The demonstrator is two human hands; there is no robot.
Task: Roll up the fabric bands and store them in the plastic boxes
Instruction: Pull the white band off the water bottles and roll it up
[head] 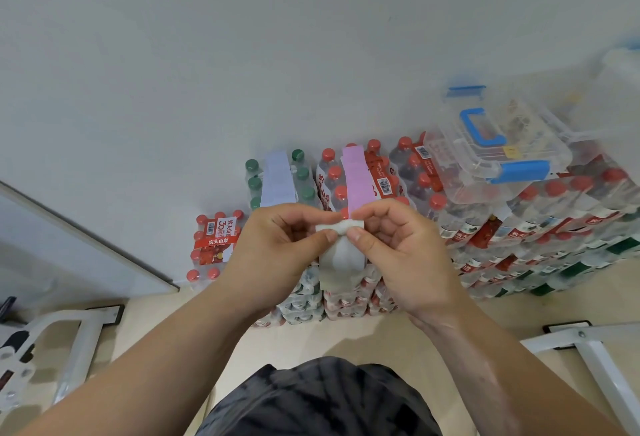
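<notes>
Both hands were raised in front of the person, pinching the rolled top of a white band [341, 228]. The left hand [273, 245] had its fingers curled, with thumb and forefinger closed on the left end of the small roll. The right hand [398, 252] mirrored it, its thumb and curled fingers nipping the right end. The thumbs nearly met at the middle of the roll. Below the roll the loose length of the band hung straight down between the wrists, in the air and touching nothing else. Behind the hands stood stacked packs [519, 228] of bottled water with red and green caps, set against a white wall [242, 55]. A blue band [278, 179] lay flat across the green-capped pack, and a pink band [358, 179] lay flat just to its right on a red-capped pack, its near end hidden by the fingers. Farther right, on top of the packs, sat a clear box [491, 148] with a blue handle and blue latches, its lid shut; what it held was too blurred to tell. White metal frames [69, 331] stood on the pale floor [346, 338] at either side.
</notes>
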